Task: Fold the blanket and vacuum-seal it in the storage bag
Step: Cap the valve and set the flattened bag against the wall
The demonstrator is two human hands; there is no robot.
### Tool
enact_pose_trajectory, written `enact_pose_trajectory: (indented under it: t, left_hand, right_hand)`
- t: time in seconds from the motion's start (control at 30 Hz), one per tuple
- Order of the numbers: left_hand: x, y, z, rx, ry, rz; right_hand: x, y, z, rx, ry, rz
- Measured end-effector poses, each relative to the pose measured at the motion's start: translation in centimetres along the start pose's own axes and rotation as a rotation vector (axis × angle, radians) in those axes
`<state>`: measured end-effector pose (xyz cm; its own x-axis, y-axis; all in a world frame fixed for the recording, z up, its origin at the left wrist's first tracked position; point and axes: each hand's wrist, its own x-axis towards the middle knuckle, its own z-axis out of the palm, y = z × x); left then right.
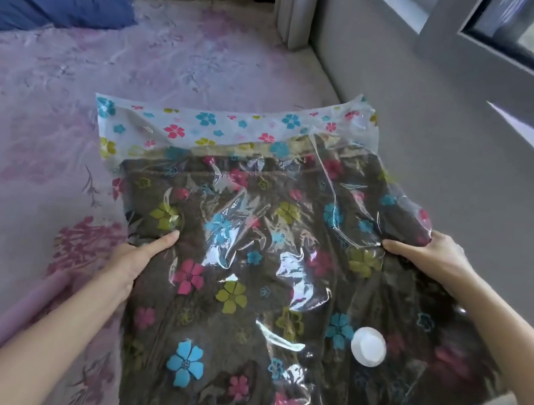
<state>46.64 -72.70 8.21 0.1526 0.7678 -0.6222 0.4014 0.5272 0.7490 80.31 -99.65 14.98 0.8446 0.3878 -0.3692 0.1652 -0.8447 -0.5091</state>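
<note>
On the bed [62, 123], your clear flowered storage bag [201, 123] holds the folded dark blanket [253, 235]; white round valve [368, 346] faces up. Your left hand [132, 262] grips the bag's left edge, right hand [437, 255] its right edge, fingers clenched on plastic.

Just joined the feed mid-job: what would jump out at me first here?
The clear plastic storage bag printed with coloured flowers fills the centre, a dark brown folded blanket inside it, lying on the pink floral bedsheet. The left hand and right hand grip its two sides. A round white valve cap sits near the right forearm.
</note>
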Motion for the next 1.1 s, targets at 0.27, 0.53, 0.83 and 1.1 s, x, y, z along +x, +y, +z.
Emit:
enact_pose_trajectory:
  t: [0.27, 0.53, 0.83, 1.1]
  left_hand:
    - [6.2, -0.2, 9.3, -0.008, -0.008, -0.032]
    - [14.5, -2.4, 14.5, 0.027, -0.022, -0.093]
    - [17.2, -5.0, 13.9, 0.336, 0.137, -0.031]
    - [9.6, -6.9, 12.8, 0.535, 0.054, -0.03]
  right_hand:
    - [12.3, 3.1, 2.1, -0.063, -0.061, 0.016]
    - [20.3, 7.7, 7.2, -0.161, -0.067, 0.074]
    - [21.1, 11.5, 9.7, -0.246, 0.088, 0.108]
    - [15.4, 12.5, 7.7, -0.269, -0.047, 0.094]
